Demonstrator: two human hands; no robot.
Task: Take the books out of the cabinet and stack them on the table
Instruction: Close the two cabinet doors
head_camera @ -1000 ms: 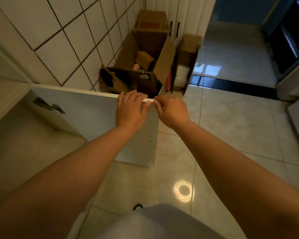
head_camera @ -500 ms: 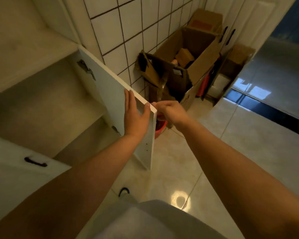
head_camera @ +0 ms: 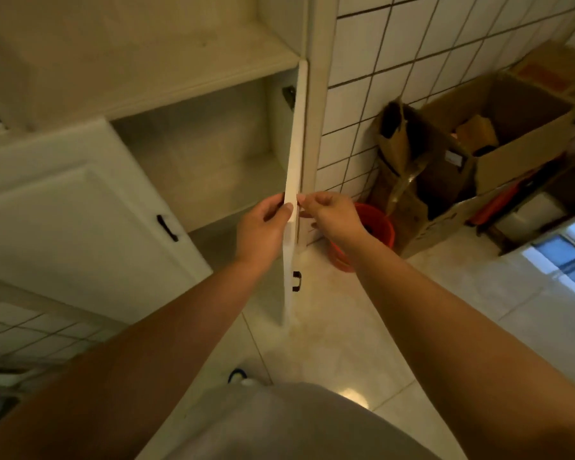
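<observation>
The cabinet door (head_camera: 294,180) has swung round since half a second ago; then it showed its broad inner face, now it stands edge-on to the camera, a thin white strip running down the middle of the view. The left hand (head_camera: 263,227) has shifted too: before it lay flat on the panel, now its fingers curl round the door's left side with the thumb (head_camera: 287,209) across the edge. The right hand (head_camera: 329,212) stays on the door's right side, fingertips pinching at the edge near the top corner. Both are clamped on the door.

Left of the door, the open cabinet (head_camera: 206,167) shows pale bare shelves; no books can be made out in there, and the table is out of view. Further left of the door, a closed door with a black handle (head_camera: 167,228). On the door's own right face, a black handle (head_camera: 296,281).

Right of the door: white tiled wall (head_camera: 395,78), an orange bucket (head_camera: 375,234) on the floor just behind the right hand, then open cardboard boxes (head_camera: 498,137) against the wall.
</observation>
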